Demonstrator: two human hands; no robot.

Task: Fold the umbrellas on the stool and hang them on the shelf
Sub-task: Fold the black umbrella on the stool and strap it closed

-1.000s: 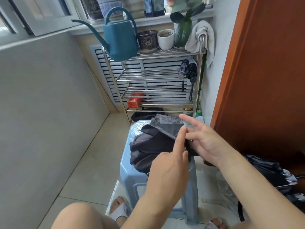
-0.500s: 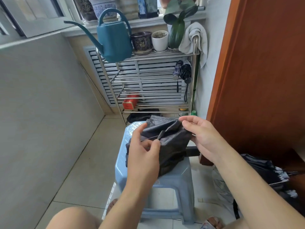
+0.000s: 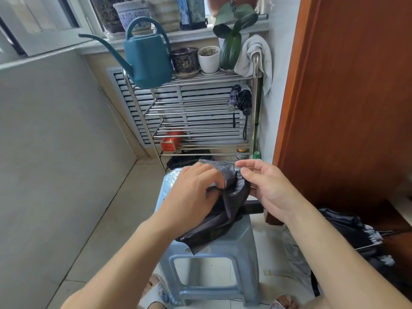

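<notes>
Left hand (image 3: 196,192) slid up over the dark umbrella (image 3: 225,210) on the stool (image 3: 214,248), gripping fabric; right hand (image 3: 267,188) pinches it too. Two folded umbrellas (image 3: 242,99) hang on the shelf (image 3: 196,112) beside a watering can (image 3: 145,56) and pots (image 3: 208,59).

Hung umbrellas (image 3: 242,100) crowd the shelf (image 3: 200,112) post; its left rungs lie open.

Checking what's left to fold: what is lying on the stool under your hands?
One dark umbrella lies on the blue stool, its canopy bunched under the left hand and right hand. Anything beneath the fabric is hidden.
</notes>
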